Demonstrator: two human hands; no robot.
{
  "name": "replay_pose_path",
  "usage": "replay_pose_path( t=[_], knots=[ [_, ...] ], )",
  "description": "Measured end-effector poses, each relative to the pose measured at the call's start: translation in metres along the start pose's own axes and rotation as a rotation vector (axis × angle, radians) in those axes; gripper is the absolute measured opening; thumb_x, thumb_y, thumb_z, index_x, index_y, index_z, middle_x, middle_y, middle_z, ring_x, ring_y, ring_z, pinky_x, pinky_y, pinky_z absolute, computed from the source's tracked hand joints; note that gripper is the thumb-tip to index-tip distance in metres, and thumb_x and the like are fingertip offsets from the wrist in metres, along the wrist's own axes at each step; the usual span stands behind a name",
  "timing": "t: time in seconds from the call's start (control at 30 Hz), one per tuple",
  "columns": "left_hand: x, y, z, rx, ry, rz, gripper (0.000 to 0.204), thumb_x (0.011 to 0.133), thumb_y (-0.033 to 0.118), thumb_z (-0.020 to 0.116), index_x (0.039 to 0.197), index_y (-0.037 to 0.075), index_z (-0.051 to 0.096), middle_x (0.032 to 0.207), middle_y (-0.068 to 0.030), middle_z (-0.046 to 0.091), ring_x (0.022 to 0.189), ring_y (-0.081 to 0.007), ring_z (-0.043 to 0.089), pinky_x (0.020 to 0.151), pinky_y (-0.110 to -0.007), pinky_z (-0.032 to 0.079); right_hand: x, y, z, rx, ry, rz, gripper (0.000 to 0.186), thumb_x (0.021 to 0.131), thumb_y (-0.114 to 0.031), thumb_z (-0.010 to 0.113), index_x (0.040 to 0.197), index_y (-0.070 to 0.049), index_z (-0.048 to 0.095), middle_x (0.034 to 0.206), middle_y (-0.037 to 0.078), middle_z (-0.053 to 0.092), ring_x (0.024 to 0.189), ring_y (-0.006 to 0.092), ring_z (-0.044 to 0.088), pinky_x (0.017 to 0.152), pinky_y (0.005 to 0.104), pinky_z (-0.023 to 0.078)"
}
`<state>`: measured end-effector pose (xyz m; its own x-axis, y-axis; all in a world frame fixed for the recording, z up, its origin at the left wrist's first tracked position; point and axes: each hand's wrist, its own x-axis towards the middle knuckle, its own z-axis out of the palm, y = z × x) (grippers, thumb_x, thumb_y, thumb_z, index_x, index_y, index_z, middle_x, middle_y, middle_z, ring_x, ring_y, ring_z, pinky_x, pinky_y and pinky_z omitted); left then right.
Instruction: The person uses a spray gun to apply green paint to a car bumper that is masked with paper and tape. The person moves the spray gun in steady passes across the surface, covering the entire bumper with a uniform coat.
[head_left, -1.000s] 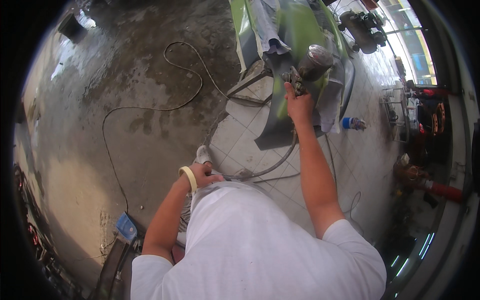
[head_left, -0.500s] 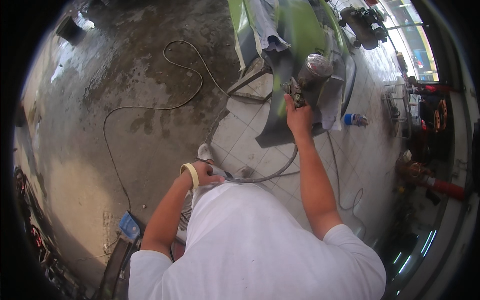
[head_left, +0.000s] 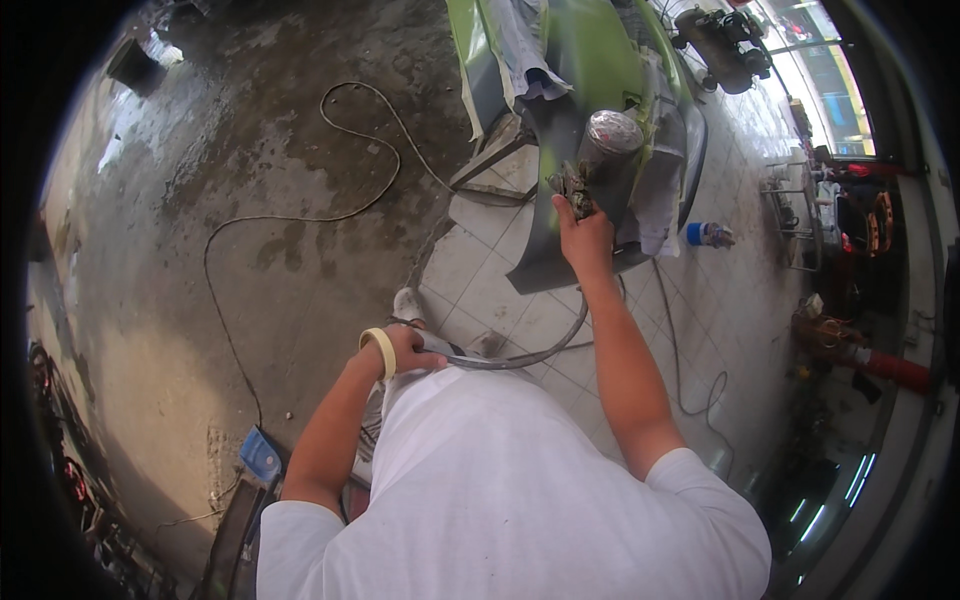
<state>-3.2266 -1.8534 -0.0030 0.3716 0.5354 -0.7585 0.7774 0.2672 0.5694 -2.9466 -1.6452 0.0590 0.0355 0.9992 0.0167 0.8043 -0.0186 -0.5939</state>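
My right hand (head_left: 588,243), arm stretched forward, is closed round the handle of a spray gun (head_left: 572,190). On the gun sits a cylindrical cup (head_left: 612,134) with a silvery, wrinkled top. The gun is over a green and dark grey car body panel (head_left: 590,52), partly covered by masking paper (head_left: 523,45). An air hose (head_left: 545,355) loops from below my right hand back to my waist. There my left hand (head_left: 404,350), with a pale yellow band on its wrist, is closed on the hose; most of its fingers are hidden.
A wooden-edged support (head_left: 492,160) stands beneath the panel. A thin hose (head_left: 290,216) winds over wet concrete at left; pale tiles (head_left: 480,265) lie ahead. A blue-and-white can (head_left: 709,235) is right of the panel. Farther off are a compressor (head_left: 722,50) and a metal rack (head_left: 793,210). A blue dustpan (head_left: 260,455) lies at lower left.
My right hand and the spray gun have shifted a little left across the panel, and the hose loop has moved with them. My left hand stays at my waist.
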Motion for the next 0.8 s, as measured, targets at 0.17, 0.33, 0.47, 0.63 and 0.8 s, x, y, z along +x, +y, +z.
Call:
replay_pose_path(
  t=[0.17,0.33,0.47,0.63,0.8],
  knots=[
    [0.001,-0.008,-0.001,-0.008,-0.006,-0.092,0.075,0.081,0.072,0.068,0.092,-0.002,0.077,0.095,-0.0217,0.073,0.091,-0.035,0.069,0.086,-0.041,0.053,0.007,-0.014,0.008,0.015,0.042,-0.023,0.061,0.093,-0.06,0.065,0.106,0.0,0.069,0.09,0.028,0.07,0.096,0.051,0.064,0.079,0.0521,0.052],
    [-0.001,-0.014,0.003,0.019,-0.015,-0.064,0.076,0.08,0.072,0.068,0.093,-0.002,0.077,0.092,-0.0219,0.072,0.09,-0.0346,0.069,0.085,-0.041,0.053,-0.006,-0.008,0.016,0.018,0.067,-0.08,0.06,0.095,-0.054,0.065,0.111,0.003,0.067,0.091,0.027,0.072,0.091,0.049,0.068,0.075,0.0518,0.055],
    [0.001,-0.024,0.008,-0.005,0.021,-0.073,0.077,0.08,0.073,0.068,0.093,-0.003,0.077,0.092,-0.0222,0.072,0.091,-0.034,0.069,0.086,-0.04,0.053,0.002,-0.016,0.017,-0.001,0.059,-0.011,0.058,0.095,-0.053,0.066,0.112,0.003,0.068,0.092,0.027,0.072,0.093,0.0488,0.067,0.076,0.0518,0.054],
    [-0.002,-0.026,0.008,-0.015,0.0,-0.107,0.078,0.079,0.073,0.069,0.097,-0.003,0.077,0.093,-0.0218,0.073,0.093,-0.0335,0.069,0.086,-0.041,0.053,-0.01,-0.01,0.017,0.041,0.08,-0.038,0.059,0.095,-0.054,0.066,0.115,0.002,0.068,0.096,0.027,0.072,0.097,0.0482,0.067,0.078,0.0504,0.054],
    [-0.008,-0.033,0.011,0.018,0.027,-0.09,0.078,0.078,0.073,0.07,0.101,-0.002,0.077,0.095,-0.0223,0.073,0.091,-0.0357,0.07,0.085,-0.042,0.055,-0.036,0.004,0.018,0.151,0.04,0.066,0.06,0.095,-0.054,0.066,0.117,0.002,0.068,0.1,0.027,0.072,0.1,0.0481,0.066,0.079,0.0496,0.054]
  ],
)
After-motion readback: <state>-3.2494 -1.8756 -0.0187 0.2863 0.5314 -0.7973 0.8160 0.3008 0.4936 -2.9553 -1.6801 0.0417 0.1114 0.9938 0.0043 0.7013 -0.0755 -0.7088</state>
